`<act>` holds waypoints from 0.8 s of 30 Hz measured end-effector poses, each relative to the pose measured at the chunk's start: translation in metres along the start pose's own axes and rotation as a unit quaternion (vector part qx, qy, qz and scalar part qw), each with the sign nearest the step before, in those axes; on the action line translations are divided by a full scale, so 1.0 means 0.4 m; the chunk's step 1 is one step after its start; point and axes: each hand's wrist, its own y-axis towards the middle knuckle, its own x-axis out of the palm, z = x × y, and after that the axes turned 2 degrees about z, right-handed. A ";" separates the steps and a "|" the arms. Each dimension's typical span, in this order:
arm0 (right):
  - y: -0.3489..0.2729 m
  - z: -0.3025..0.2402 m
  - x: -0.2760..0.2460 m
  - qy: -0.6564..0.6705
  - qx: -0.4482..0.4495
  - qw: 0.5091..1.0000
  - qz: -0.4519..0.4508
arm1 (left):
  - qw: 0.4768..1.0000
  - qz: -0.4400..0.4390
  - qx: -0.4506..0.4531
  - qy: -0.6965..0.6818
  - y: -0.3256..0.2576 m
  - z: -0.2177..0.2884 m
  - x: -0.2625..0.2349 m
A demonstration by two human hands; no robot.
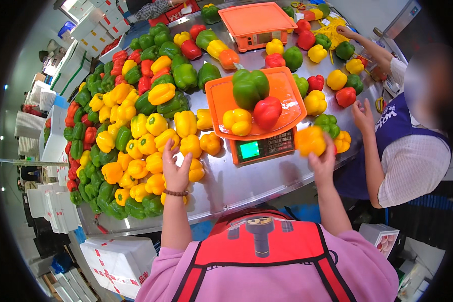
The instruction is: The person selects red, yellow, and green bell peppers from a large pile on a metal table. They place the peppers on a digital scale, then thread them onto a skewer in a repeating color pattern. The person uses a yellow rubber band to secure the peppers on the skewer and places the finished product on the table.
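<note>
My right hand [323, 163] holds a yellow bell pepper [310, 141] just off the right front corner of an orange kitchen-type scale [216, 108]. On the scale's tray rest a large green bell pepper [250, 89], a red bell pepper [268, 113] and a yellow bell pepper [237, 122]. The scale's small display glows green. My left hand [177, 171], a beaded bracelet at its wrist, hovers with fingers spread over the near edge of the yellow peppers [154, 162]. Nothing shows in its grasp; whether a fingertip touches a pepper I cannot tell.
Green, yellow and red peppers [121, 95] cover the left of the metal table [267, 183]. A second orange scale [256, 20] stands at the back. At the right, a co-worker in a blue apron [395, 121] reaches toward yellow netting [332, 32]. A white foam box [118, 264] sits below the table's front left.
</note>
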 end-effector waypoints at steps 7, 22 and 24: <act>-0.208 0.149 0.149 -0.014 0.302 0.891 -0.337 | 0.998 0.024 -0.003 -0.049 -0.015 -0.012 -0.045; -0.131 0.044 0.612 0.101 0.271 0.882 -0.372 | 0.993 0.102 0.018 -0.057 -0.005 0.020 -0.140; -0.101 -0.002 0.569 0.044 0.125 0.924 -0.359 | 0.994 0.098 0.004 -0.046 -0.014 0.004 -0.147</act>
